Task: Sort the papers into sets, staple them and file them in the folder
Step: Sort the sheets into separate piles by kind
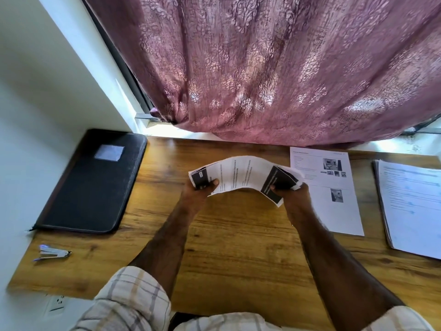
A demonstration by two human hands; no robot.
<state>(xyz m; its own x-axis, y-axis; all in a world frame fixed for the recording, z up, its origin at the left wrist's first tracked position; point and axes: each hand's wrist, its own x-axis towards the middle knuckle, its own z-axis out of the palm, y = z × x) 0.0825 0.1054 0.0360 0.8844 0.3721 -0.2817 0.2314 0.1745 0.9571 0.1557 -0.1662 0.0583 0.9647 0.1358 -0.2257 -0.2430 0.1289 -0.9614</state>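
Note:
Above the middle of the wooden table [238, 247] I hold a bowed stack of printed papers [243, 174] with black bands at both ends. My left hand [202, 187] grips its left end, thumb on top. My right hand [290, 191] grips its right end. A single printed sheet with small photos [334, 206] lies flat to the right. A thicker pile of papers [410, 206] lies at the far right edge. The black zip folder [95, 185] lies closed at the back left. A small stapler [53, 252] rests near the table's front left corner.
A mauve patterned curtain [274, 72] hangs over the back edge of the table. A white wall [35, 91] runs along the left side. A wall socket [56, 303] sits below the table's front left corner.

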